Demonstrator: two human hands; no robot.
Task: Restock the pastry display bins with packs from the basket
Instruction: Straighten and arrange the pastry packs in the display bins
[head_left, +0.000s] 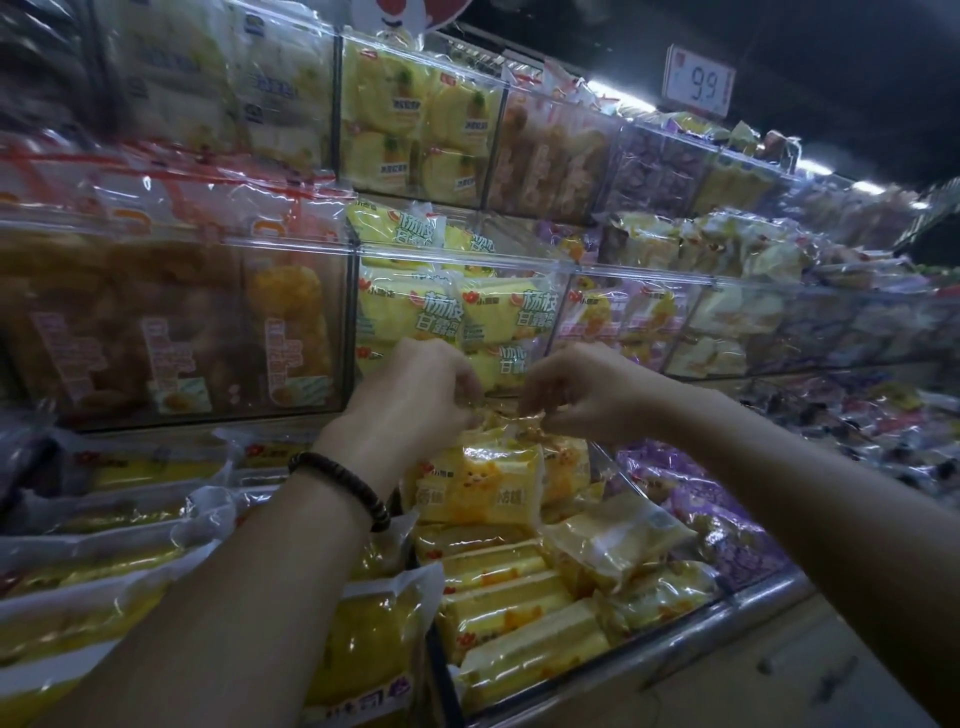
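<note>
Pinching the top seam of a yellow pastry pack (493, 483) at the centre of the frame, the left hand (415, 400), with a dark bead bracelet (340, 488) on its wrist, and the right hand (576, 397) sit close together, fingers curled onto the film from either side. The pack hangs below them over the lower bin (691, 627). That grip is the weak spot, I think: only the thin edge of slick wrapping is held, so it could slip free or the seam could pull open. A dropped pack would land on an already heaped, uneven pile and might slide toward the front rim at lower right. Pushing it in hard could squash what looks like soft cake. The neighbouring packs are much the same yellow, so it could easily go into the wrong bin. The pack itself is glossy and clear-edged, printed with a small cartoon figure and red lettering, and it is puffed rather than flat. Whether a second pack hangs behind it I cannot tell. Just beyond the knuckles stands the clear-fronted middle bin (363, 249) of yellow-green packs, which a careless lift could knock. A price tag (698, 80) shows at upper right, and the basket is not in view
</note>
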